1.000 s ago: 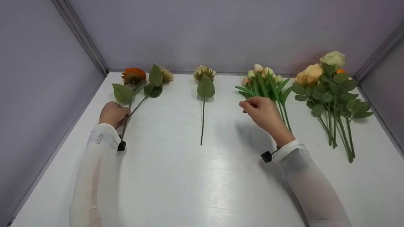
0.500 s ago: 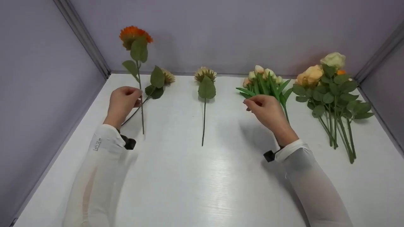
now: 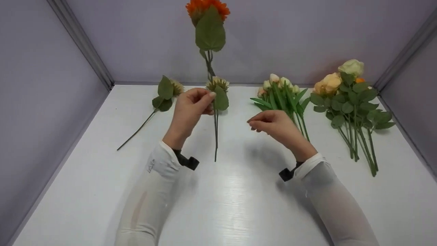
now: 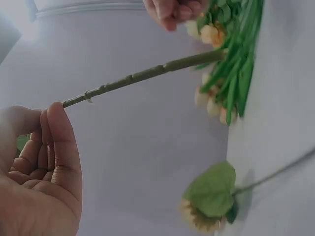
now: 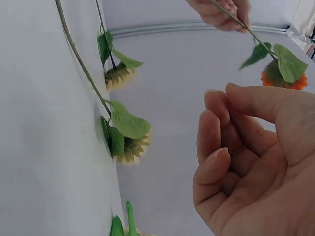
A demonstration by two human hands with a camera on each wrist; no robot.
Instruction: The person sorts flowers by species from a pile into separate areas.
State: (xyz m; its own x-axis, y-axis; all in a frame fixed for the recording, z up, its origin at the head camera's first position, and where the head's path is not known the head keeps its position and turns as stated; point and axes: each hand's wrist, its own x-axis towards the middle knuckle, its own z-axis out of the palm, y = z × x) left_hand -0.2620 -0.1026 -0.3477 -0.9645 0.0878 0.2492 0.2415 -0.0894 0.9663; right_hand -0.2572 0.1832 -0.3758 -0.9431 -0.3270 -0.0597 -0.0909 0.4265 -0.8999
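My left hand (image 3: 191, 111) pinches the stem of an orange sunflower (image 3: 210, 32) between thumb and fingers. It stands upright, raised above the table, its bloom at the top edge of the head view. The lower stem (image 4: 142, 75) sticks out past the fingertips in the left wrist view. Behind the held stem lies a cream sunflower (image 3: 222, 98), partly covered by it and the hand. My right hand (image 3: 278, 128) hovers in front of a bunch of tulips (image 3: 281, 95). In the right wrist view its fingers (image 5: 209, 137) are loosely curled, with nothing between them.
Another cream sunflower (image 3: 165, 87) lies at the left, its stem slanting toward the front. Several roses (image 3: 355, 99) in cream, peach and orange lie at the right. A grey wall (image 3: 245, 41) closes off the back of the white table (image 3: 222, 205).
My left hand has lifted the orange sunflower off the table at the left and carried it up and right to the middle. The right hand has barely moved.
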